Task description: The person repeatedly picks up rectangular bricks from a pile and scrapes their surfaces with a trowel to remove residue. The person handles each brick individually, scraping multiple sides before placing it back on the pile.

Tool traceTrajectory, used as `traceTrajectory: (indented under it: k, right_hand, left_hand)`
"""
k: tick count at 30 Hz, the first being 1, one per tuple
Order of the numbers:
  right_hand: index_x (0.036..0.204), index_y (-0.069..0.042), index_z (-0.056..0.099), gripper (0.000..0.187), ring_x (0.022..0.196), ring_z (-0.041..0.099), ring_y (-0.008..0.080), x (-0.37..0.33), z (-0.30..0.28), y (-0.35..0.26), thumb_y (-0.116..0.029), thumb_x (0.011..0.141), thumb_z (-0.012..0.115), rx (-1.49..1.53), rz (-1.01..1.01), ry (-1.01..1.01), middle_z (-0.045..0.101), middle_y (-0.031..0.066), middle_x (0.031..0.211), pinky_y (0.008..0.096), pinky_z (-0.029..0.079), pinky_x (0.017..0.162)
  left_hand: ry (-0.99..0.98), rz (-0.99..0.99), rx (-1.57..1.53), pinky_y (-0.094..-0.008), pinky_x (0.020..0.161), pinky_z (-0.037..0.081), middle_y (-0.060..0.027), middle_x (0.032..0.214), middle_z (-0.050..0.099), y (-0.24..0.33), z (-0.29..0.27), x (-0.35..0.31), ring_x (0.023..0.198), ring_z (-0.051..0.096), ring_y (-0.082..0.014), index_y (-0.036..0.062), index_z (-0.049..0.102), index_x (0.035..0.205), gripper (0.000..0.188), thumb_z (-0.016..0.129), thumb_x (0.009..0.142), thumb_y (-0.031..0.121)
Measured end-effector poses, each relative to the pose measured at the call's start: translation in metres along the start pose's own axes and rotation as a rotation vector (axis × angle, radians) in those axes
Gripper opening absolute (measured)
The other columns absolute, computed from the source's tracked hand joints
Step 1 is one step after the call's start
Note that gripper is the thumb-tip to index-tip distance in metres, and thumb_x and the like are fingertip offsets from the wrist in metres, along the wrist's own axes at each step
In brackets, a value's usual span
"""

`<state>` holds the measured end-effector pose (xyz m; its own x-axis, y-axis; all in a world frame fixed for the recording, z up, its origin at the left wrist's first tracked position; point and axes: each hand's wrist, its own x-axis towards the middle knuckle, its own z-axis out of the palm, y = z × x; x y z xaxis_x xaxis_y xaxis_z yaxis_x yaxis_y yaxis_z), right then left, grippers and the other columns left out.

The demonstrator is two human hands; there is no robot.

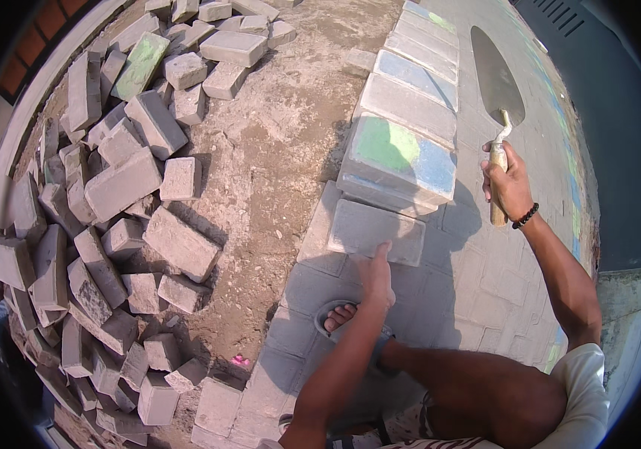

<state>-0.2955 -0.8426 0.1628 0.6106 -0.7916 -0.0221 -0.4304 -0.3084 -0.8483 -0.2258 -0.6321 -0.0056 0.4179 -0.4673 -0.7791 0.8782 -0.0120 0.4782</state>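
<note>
My right hand (510, 182) is closed round the wooden handle of a trowel (494, 75), its broad pointed metal blade aimed away from me. A dark beaded bracelet circles that wrist. My left hand (377, 278) is at the near edge of a grey paving block (377, 227), its thumb stretched out over the edge and its other fingers partly blurred. I cannot tell whether it presses on the block. Directly behind that block stands a row of stacked paving blocks (406, 101), some with green or blue paint on top.
A large heap of loose grey paving blocks (122, 179) lies on the left. Bare, sandy soil (261, 150) runs between heap and row. Laid paving (500, 284) extends under my sandalled foot (339, 318) and to the right, beside a dark strip (605, 150).
</note>
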Motion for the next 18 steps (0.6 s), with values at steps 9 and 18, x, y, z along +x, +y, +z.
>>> traceTrajectory:
  k: [9, 18]
  right_hand:
    - [0.123, -0.002, 0.049, 0.033, 0.05, 0.044, 0.0047, -0.003, 0.07, -0.004, -0.017, 0.095, 0.057, -0.008, -0.25, -0.252, 0.046, -0.0027, 0.068, 0.0214, 0.038, 0.043]
    - [0.126, 0.0, 0.049, 0.034, 0.064, 0.05, 0.0071, -0.019, 0.153, -0.033, -0.008, 0.093, 0.053, -0.115, -0.206, -0.638, 0.051, 0.0042, 0.094, 0.0231, 0.042, 0.051]
  left_hand:
    - [-0.171, 0.389, 0.86, -0.0398, 0.099, 0.045, -0.0283, 0.124, 0.055, -0.001, -0.069, 0.007, 0.122, 0.054, -0.0365, -0.0087, 0.025, 0.145, 0.083, 0.068, 0.08, 0.021]
    - [0.058, 0.348, 1.643, -0.0478, 0.095, 0.048, -0.025, 0.126, 0.055, 0.148, -0.31, -0.181, 0.116, 0.056, -0.0405, -0.0007, 0.032, 0.146, 0.077, 0.067, 0.082, 0.024]
